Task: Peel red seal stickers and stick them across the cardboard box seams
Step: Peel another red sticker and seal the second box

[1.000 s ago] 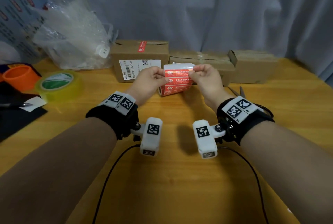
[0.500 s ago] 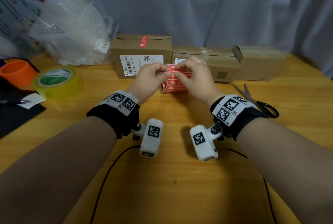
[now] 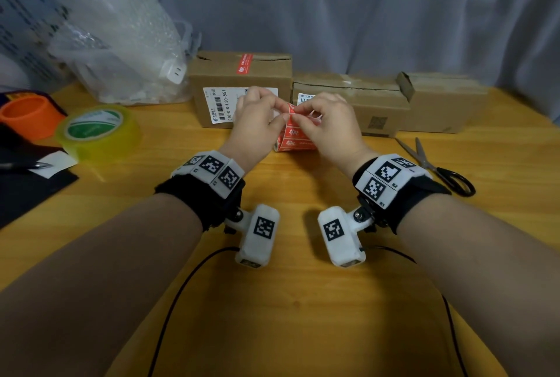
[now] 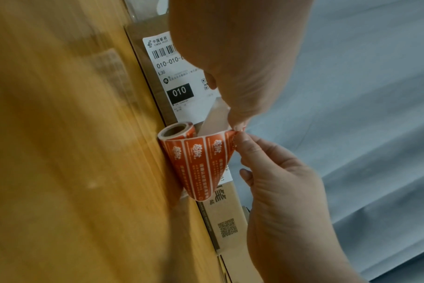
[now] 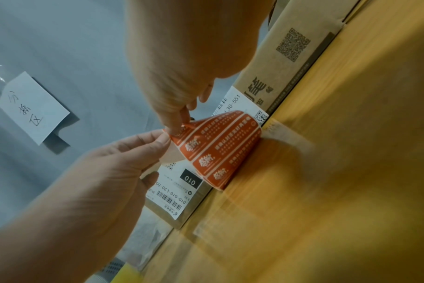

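A roll of red seal stickers (image 3: 292, 138) lies on the wooden table (image 3: 288, 301) in front of the cardboard boxes, with its loose strip (image 4: 201, 159) pulled up. My left hand (image 3: 280, 111) pinches the strip's top edge and its white backing (image 4: 215, 114). Close beside it, my right hand (image 3: 303, 116) pinches the corner of the end red sticker (image 5: 182, 134). The left box (image 3: 239, 85) has one red sticker (image 3: 245, 64) across its top seam. The middle box (image 3: 348, 101) and right box (image 3: 442, 104) stand beside it.
Scissors (image 3: 436, 164) lie right of my right wrist. A yellow-green tape roll (image 3: 97, 131), an orange roll (image 3: 30, 116) and a clear plastic bag (image 3: 121, 52) sit at the left. A grey curtain (image 3: 363, 7) hangs behind the boxes.
My hands have drawn together from holding the strip spread wide; both now pinch its top corner. The roll has sunk lower, onto the table.
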Motion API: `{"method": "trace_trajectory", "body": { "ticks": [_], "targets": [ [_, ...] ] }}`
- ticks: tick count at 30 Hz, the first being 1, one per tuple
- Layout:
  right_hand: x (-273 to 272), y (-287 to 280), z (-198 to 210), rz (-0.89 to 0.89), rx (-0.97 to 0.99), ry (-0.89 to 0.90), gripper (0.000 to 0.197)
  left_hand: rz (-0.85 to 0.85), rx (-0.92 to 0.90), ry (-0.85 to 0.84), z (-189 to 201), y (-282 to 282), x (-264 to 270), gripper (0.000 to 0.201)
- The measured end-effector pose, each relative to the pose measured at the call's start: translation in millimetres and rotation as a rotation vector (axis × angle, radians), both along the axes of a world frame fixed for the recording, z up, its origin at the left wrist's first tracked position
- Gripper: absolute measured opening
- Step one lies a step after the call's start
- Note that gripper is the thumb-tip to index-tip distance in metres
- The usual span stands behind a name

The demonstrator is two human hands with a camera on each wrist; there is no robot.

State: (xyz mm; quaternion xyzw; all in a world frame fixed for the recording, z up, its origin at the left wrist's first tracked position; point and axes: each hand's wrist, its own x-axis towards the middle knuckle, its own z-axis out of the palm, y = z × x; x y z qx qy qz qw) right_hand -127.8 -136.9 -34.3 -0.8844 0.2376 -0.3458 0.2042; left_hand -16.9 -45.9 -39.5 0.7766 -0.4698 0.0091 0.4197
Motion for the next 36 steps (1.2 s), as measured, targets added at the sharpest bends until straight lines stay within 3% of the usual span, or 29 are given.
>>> {"method": "trace_trajectory", "body": {
  "ticks": [12,24,36],
  "targets": [
    [3.1,3.1,5.6,-0.009,-0.029,0.009,0.023,0.036,0.066,-0.118,8.8,0.1,1.1,0.014],
    [0.6,3.8,6.3,0.021,-0.014,-0.027,0.016,0.014,0.066,-0.098,7.5,5.6,-4.0,0.009],
    [3.5,-15.2,15.3,-0.084,0.29,-0.252,0.008,0.149,0.147,0.162,14.3,-1.5,1.0,0.01]
  ]
}}
